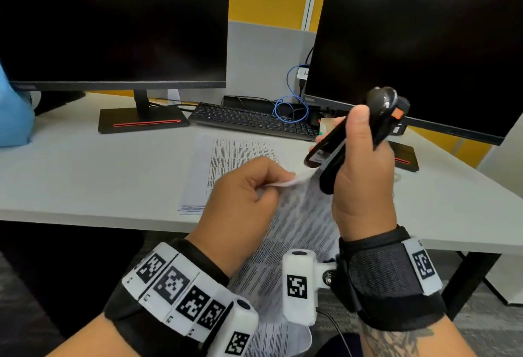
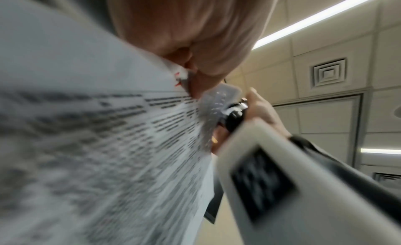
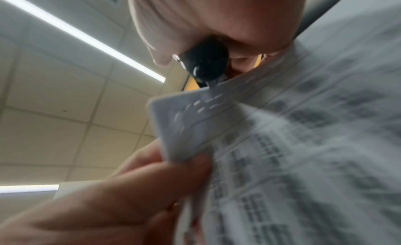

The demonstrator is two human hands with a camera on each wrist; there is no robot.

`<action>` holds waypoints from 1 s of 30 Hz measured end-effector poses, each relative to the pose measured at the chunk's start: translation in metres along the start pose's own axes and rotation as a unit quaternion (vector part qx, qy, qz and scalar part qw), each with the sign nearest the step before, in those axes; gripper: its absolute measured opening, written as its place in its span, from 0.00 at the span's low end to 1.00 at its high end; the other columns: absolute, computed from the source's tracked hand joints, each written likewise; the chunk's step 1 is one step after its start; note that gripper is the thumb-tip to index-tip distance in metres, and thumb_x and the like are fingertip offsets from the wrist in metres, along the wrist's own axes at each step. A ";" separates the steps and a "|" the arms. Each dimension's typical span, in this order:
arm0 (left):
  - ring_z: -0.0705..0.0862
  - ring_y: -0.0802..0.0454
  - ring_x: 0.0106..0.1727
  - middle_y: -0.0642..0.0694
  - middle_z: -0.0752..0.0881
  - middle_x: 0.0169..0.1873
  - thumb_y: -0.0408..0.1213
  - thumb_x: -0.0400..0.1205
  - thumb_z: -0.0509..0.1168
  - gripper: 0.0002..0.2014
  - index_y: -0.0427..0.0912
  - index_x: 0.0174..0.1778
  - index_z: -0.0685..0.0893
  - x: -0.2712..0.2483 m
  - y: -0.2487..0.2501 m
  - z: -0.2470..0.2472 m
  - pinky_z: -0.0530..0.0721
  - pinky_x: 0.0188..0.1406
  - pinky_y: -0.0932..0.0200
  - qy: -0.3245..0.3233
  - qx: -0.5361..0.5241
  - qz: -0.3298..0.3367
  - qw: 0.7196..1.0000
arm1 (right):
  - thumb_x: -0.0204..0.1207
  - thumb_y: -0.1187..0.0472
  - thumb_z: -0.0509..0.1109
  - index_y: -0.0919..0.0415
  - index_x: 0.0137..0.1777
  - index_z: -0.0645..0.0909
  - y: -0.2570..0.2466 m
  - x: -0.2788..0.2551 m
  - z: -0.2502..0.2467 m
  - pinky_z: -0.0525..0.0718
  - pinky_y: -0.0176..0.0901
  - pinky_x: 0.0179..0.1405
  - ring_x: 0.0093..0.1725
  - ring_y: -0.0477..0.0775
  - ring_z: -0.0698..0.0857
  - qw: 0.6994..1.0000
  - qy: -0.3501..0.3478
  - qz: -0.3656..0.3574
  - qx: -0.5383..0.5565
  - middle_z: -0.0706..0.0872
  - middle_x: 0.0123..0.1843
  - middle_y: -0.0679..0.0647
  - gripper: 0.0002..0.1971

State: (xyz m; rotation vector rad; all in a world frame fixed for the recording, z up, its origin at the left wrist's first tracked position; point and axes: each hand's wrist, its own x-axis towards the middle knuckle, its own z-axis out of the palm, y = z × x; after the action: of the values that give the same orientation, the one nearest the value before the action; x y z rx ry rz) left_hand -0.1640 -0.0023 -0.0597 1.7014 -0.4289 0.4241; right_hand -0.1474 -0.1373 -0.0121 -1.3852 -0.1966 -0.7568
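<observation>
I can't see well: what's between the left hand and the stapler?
A corner of the paper, pinched by the left hand, reaches to the stapler; the head view shows it.

Front-left of keyboard [image 1: 249, 120]: bare worktop [image 1: 85, 175] stretch, free passage. Just front of keyboard: paper stack [image 1: 198, 175], low, flat. Left of keyboard: monitor base [image 1: 141, 124] blocks. Behind its right end: blue cable [image 1: 291, 107] loops. Right of keyboard: second monitor [image 1: 410, 54] walls off. Well front of keyboard: held sheets [image 1: 297, 229] hang.
</observation>
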 end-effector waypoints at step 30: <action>0.86 0.32 0.38 0.37 0.89 0.33 0.35 0.78 0.74 0.07 0.43 0.34 0.86 0.000 0.009 0.002 0.87 0.39 0.36 0.045 -0.071 -0.020 0.996 | 0.67 0.29 0.63 0.50 0.41 0.79 -0.010 -0.005 0.012 0.86 0.66 0.52 0.42 0.59 0.86 1.000 0.015 0.005 -0.024 0.81 0.33 0.45 0.24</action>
State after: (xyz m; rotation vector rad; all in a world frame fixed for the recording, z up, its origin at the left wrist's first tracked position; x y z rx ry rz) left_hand -0.1682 -0.0057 -0.0527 1.5454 -0.3517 0.4294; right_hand -0.1536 -0.1247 -0.0040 -1.4194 -0.1487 -0.7783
